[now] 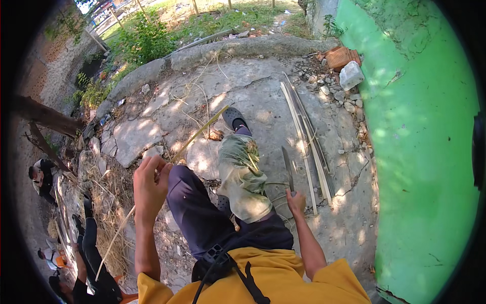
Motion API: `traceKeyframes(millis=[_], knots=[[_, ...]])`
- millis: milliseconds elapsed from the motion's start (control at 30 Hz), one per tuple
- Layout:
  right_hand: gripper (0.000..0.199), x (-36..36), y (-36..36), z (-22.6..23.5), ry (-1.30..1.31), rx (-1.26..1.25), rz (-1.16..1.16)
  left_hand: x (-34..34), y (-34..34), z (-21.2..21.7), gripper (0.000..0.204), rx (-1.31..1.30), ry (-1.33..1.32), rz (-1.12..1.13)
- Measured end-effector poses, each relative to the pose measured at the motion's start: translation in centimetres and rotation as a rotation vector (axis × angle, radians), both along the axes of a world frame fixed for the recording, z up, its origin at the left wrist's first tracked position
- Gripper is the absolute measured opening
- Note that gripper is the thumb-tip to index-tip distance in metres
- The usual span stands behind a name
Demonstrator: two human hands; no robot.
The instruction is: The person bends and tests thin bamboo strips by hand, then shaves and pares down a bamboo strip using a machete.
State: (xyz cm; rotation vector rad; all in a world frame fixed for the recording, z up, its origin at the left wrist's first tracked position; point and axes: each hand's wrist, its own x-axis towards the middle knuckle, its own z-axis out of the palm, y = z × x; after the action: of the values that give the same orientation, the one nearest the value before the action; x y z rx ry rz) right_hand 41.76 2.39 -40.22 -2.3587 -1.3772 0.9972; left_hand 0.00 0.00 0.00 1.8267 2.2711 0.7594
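left hand [150, 186] grip pinches thin bamboo strip [197, 134] | right hand [295, 201] grip closed on flat knife [288, 168]

An outdoor yard lies in dappled sunlight. The ground [243, 86] is cracked grey concrete, strewn with dry straw and small stones. A bright green wall [425, 152] rises along the right side, its paint blotched by leaf shadows. At its foot sits rubble: a pale stone block [350, 75] and a broken reddish brick [340, 57]. A low curved concrete kerb [228, 50] bounds the far edge, with green weeds [144, 40] and grass beyond. A brick wall [40, 66] stands at far left.
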Motion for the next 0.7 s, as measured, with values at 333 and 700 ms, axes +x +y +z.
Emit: traceKeyframes(millis=[333,700], knots=[[0.060,1.2,-9.5,-7.1,-0.164,-0.047,0.060,4.7,13.4,-2.6,0.022,0.124,0.087,-0.356],[0.034,3.1,-4.5,-5.4,0.193,0.129,0.094,1.6,17.0,-8.7,0.026,0.015,-0.203,-0.522]])
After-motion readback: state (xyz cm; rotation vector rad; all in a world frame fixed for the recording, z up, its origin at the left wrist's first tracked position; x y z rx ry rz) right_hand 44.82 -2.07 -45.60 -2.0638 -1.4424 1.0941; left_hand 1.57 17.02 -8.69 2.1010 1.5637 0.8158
